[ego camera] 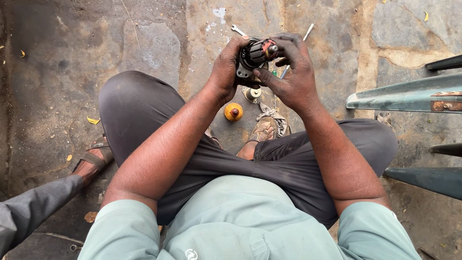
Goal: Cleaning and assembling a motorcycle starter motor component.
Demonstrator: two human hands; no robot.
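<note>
**Stone floor, seated person, black motor part held in both hands**

Grey stone makes up the floor (57, 72), cracked and stained, and it fills most of what I see from the head camera. Next in size are the person's dark trousers (144, 110), knees spread wide, with a pale green shirt (240, 221) at the bottom edge. At the right I see green metal bars (404, 94), rusty at one joint. A grey sleeve (29, 212) of another person reaches in from the lower left, near a sandalled foot (94, 161).

The left hand (225, 70) wraps the black motor part (254, 57) from its left side, fingers closed around the body. The right hand (293, 72) holds it from the right, thumb pressed along the lower edge and fingertips curled over the top end, where I see red windings and a metal shaft. The part sits raised above the floor, between the knees and out in front of them.

Below the hands on the floor lie a dirty rag (272, 115), a small orange cap (234, 111) and a pale round fitting (252, 93). Beyond the hands lies a small spanner (237, 30), with a thin metal rod (308, 32) to its right.
</note>
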